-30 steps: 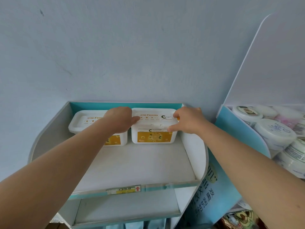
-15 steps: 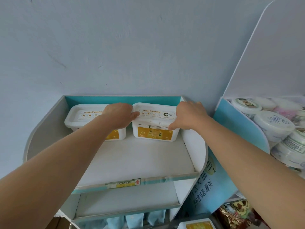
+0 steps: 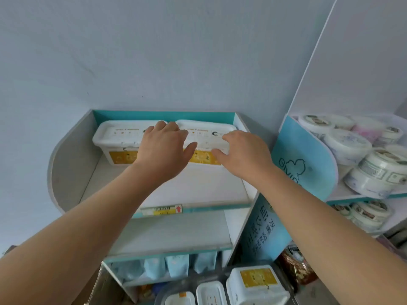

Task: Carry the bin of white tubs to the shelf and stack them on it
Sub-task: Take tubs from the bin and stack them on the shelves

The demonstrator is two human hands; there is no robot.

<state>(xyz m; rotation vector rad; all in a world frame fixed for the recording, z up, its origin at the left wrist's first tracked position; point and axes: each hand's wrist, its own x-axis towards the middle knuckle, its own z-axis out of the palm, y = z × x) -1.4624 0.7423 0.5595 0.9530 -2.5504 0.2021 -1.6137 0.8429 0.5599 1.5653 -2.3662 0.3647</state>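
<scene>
Two white tubs with yellow labels stand side by side at the back of the top shelf [image 3: 198,188]: the left tub [image 3: 116,134] and the right tub [image 3: 207,130]. My left hand [image 3: 163,146] lies over the gap between them, fingers resting on both lids and thumb spread. My right hand [image 3: 242,153] hovers just in front of the right tub's right end, fingers loosely bent and holding nothing. At the bottom edge, the clear bin [image 3: 159,294] holds several more white tubs [image 3: 257,282].
A blue side panel [image 3: 304,159] separates this shelf from a neighbouring shelf packed with round white jars [image 3: 345,144]. Below the top shelf is a bare second shelf [image 3: 176,232], then a row of pale blue packs [image 3: 176,265]. The wall is right behind the tubs.
The right tub has slid back against the shelf's rear wall. My right hand has come off its end and drawn back. The view has tilted down, bringing the bin into sight.
</scene>
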